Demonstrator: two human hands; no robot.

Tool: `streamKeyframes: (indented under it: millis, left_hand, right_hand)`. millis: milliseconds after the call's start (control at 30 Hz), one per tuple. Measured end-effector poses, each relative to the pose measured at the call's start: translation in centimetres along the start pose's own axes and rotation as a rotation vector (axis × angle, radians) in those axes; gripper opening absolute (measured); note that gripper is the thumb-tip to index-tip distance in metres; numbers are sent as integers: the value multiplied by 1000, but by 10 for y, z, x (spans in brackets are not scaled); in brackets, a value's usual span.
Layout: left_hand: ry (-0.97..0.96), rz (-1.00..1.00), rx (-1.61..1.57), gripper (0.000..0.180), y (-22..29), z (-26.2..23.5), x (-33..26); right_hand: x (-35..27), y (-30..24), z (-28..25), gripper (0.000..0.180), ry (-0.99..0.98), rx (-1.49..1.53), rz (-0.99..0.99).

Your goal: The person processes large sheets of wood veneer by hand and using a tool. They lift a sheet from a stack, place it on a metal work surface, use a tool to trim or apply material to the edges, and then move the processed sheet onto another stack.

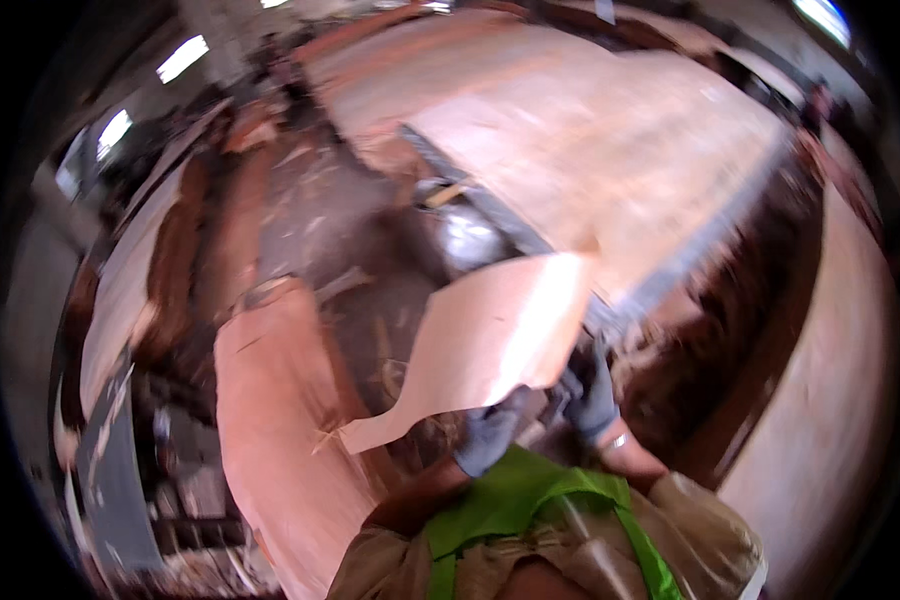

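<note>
I have a thin, pale pinkish-brown sheet of wood veneer with a ragged, curved outline (490, 335) up in front of my chest, and both of my hands are at its lower right edge. My left hand (490, 432), in a grey-blue work glove, is clenched on the bottom edge from below; my right hand (592, 392), gloved the same, grips the edge just beside it, a little higher and further right. From my hands the sheet runs up and away to the left, its long axis slanting from the narrow tail at lower left to the broad, bright corner at upper right. Almost all of it lies left of and above my grip, so the free tail hangs unsupported. My left hand is the nearer one to that tail.

Both forearms come up close from the lower edge, elbows tucked, wrists bent upward.

Beyond the sheet, the broad pale plywood panel on the desk (590, 140) lies up and right. A stack of reddish veneer sheets (280, 420) lies below to my left, on the littered floor (320, 220).
</note>
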State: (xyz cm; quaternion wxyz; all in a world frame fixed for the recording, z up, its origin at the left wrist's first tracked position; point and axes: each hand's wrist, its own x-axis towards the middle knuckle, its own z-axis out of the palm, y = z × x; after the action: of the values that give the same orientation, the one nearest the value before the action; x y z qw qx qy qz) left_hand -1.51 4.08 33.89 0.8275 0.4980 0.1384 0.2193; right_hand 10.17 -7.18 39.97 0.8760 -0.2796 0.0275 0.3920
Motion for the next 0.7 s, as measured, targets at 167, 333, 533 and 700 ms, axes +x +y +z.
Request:
streamKeyframes:
  millis: [167, 333, 533, 700]
  left_hand:
    - [-280, 438, 718, 28, 13, 123, -4]
    - [-407, 125, 428, 31, -46, 175, -7]
    - [-394, -185, 16, 36, -64, 208, 11]
    - [-21, -150, -689, 41, -61, 181, 107]
  right_hand:
    - [-50, -101, -91, 18, 7, 332, -266]
    - [-106, -193, -134, 7, 41, 314, -489]
    - [-121, -277, -188, 16, 265, -69, -773]
    - [-100, -338, -206, 26, 409, -139, -821]
